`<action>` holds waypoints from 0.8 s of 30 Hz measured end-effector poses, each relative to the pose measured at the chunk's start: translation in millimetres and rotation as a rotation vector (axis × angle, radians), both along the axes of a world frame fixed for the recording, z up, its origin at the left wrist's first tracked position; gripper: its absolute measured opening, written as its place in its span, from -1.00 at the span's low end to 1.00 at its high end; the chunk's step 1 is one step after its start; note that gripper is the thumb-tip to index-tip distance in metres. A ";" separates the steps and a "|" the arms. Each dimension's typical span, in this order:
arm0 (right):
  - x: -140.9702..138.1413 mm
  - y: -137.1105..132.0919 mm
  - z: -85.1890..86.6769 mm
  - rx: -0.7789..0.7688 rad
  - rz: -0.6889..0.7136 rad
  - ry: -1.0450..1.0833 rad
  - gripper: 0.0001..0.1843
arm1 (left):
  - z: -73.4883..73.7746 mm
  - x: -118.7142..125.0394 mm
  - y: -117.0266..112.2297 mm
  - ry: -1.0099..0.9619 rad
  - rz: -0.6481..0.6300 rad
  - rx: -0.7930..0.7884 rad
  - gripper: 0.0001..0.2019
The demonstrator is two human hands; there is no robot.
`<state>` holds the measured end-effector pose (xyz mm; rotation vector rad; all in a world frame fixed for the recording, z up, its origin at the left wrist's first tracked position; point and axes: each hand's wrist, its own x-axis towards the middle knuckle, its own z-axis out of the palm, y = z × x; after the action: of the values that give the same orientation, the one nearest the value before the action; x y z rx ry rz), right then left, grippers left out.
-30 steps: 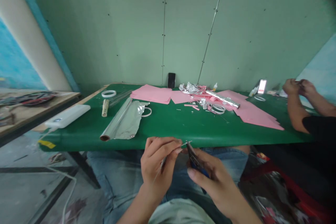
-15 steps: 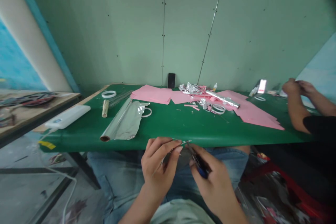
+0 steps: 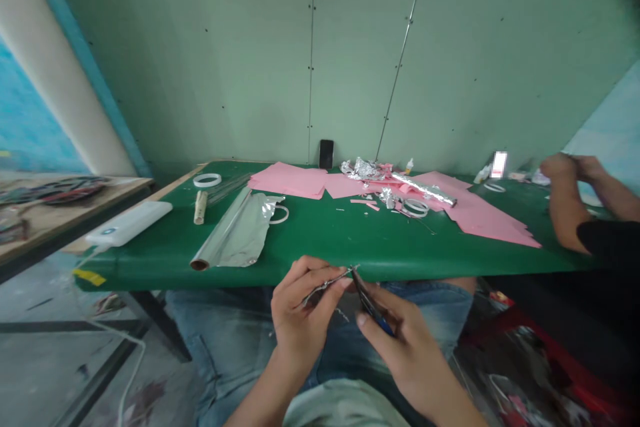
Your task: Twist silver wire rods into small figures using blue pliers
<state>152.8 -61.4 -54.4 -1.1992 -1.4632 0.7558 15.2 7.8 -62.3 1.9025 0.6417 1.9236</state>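
My left hand pinches a thin, silvery twisted wire between thumb and fingers, just over the table's front edge. The wire runs across the palm side and its tip sticks out to the right. In my right hand is a pair of dark pliers with blue on the handles. The narrow jaws are at the wire's right end, close to my left fingertips. Whether they grip it is too small to tell. Another thin silvery strand shows below my left hand, over my lap.
On the green table lie a foil roll, pink sheets, crumpled foil, tape rings and a white power bank. A phone leans on the wall. At right, another person's hands are raised.
The plier jaws have shifted slightly left and turned steeper at the wire's tip. My left hand has tilted a little, so more of the wire shows.
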 end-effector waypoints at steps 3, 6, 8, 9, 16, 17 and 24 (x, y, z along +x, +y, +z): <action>-0.5 1.6 0.8 -0.016 -0.034 -0.034 -0.57 | -1.5 1.6 2.0 0.011 -0.026 -0.047 -0.82; 0.0 1.6 3.1 -0.025 -0.061 -0.094 -0.57 | -0.3 0.4 1.9 0.049 -0.024 -0.061 -0.82; 0.9 1.0 5.0 -0.026 -0.060 -0.113 -0.57 | 2.1 -0.9 1.2 0.078 -0.013 -0.052 -0.84; 1.5 0.7 5.9 -0.026 -0.054 -0.116 -0.58 | 3.6 -1.4 0.8 0.099 -0.001 -0.047 -0.85; 2.7 -0.9 11.0 -0.004 -0.063 -0.167 -0.63 | 10.2 -2.2 -1.9 0.300 0.027 -0.108 -0.85; 2.5 -1.0 11.6 0.006 -0.045 -0.168 -0.63 | 10.7 -2.4 -2.4 0.318 0.012 -0.112 -0.82; 4.5 -1.1 11.4 0.052 -0.012 -0.165 -0.61 | 14.5 -6.9 -2.1 0.254 0.056 0.016 -0.90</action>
<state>157.3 -62.5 -43.0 -1.2539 -1.5995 0.6184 8.2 5.7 -47.8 2.1813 0.7616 1.7383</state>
